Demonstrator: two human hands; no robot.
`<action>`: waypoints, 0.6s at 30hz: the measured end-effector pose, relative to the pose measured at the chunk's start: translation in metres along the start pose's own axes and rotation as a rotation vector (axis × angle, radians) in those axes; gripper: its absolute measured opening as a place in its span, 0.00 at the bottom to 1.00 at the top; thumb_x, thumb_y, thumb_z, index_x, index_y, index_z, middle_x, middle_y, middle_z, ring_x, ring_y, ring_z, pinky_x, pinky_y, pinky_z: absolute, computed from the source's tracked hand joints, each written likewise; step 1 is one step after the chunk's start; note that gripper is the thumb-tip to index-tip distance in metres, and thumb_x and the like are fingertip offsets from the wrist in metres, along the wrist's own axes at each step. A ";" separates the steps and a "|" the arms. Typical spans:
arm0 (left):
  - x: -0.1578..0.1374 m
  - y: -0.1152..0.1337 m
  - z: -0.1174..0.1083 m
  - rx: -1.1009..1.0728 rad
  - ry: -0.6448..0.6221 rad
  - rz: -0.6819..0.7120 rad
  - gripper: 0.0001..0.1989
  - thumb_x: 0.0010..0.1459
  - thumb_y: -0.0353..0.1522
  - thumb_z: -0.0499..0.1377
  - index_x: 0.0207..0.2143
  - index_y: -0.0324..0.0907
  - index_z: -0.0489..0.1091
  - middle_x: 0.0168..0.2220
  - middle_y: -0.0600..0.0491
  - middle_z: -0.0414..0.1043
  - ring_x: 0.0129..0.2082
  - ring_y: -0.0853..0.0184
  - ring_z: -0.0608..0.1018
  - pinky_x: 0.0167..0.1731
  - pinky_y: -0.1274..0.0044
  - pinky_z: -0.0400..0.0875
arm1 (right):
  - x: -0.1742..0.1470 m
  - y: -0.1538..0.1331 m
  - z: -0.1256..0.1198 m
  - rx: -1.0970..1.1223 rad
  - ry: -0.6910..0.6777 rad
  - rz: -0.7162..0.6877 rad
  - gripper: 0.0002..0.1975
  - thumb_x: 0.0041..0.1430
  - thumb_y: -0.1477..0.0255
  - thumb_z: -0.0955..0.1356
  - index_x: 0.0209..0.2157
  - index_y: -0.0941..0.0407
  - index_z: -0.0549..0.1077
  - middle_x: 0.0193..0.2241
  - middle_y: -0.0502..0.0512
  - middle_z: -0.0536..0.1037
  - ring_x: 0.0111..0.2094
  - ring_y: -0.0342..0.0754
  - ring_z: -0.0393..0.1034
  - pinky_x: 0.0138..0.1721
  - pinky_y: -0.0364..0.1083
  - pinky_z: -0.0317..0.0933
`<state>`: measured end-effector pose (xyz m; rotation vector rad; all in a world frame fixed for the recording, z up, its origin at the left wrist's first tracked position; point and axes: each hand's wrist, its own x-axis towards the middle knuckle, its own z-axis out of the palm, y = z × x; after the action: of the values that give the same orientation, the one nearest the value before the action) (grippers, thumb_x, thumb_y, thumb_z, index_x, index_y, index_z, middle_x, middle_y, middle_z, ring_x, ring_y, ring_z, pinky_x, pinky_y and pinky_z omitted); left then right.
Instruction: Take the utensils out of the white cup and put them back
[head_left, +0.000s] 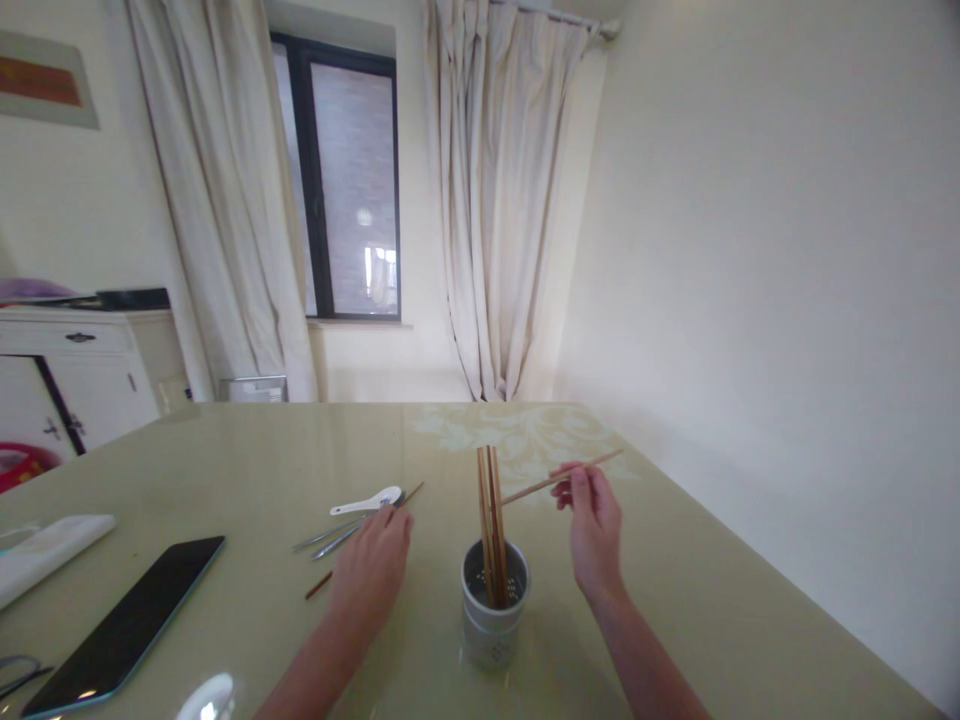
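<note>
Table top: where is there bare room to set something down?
Bare: the table right of the right hand, and the far side beyond the spoon. Crowded: around the left hand, holder and tablet.

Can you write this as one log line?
right hand: holds wooden chopstick | left hand: on table utensils | grey perforated holder: chopsticks upright

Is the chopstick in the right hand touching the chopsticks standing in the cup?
Cannot tell. In the head view the held chopstick in the right hand has its tip reaching right up to the standing chopsticks in the cup, with no clear gap or contact.
</note>
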<state>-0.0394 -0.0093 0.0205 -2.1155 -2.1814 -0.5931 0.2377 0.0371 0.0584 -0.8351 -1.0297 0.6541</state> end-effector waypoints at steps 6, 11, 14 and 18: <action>0.003 -0.030 0.003 0.316 -0.048 -0.118 0.19 0.69 0.23 0.46 0.50 0.39 0.76 0.49 0.39 0.79 0.48 0.51 0.82 0.45 0.66 0.77 | 0.010 -0.024 -0.014 0.230 0.084 -0.082 0.20 0.62 0.50 0.75 0.39 0.54 0.79 0.27 0.49 0.75 0.27 0.43 0.65 0.29 0.42 0.62; 0.003 -0.030 0.010 0.267 -0.127 -0.138 0.16 0.69 0.24 0.48 0.47 0.39 0.74 0.49 0.40 0.79 0.49 0.55 0.83 0.44 0.69 0.77 | -0.011 -0.019 0.004 0.054 -0.238 0.012 0.22 0.65 0.50 0.72 0.43 0.56 0.83 0.24 0.51 0.74 0.24 0.45 0.64 0.25 0.44 0.61; 0.004 -0.024 0.014 0.148 -0.105 -0.049 0.14 0.70 0.27 0.48 0.41 0.40 0.74 0.45 0.42 0.80 0.50 0.55 0.82 0.50 0.67 0.75 | -0.019 -0.009 0.012 -0.036 -0.337 0.059 0.26 0.65 0.48 0.71 0.42 0.57 0.85 0.25 0.52 0.75 0.24 0.45 0.65 0.25 0.45 0.61; 0.000 -0.008 0.023 -0.192 -0.037 0.050 0.13 0.72 0.33 0.46 0.40 0.44 0.69 0.41 0.46 0.80 0.45 0.56 0.82 0.49 0.66 0.74 | -0.027 0.009 0.018 -0.056 -0.375 0.190 0.29 0.62 0.43 0.70 0.35 0.57 0.84 0.23 0.50 0.73 0.23 0.45 0.64 0.25 0.44 0.58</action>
<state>-0.0415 -0.0026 -0.0027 -2.2832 -2.1630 -0.7947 0.2096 0.0250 0.0433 -0.8853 -1.3198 0.9721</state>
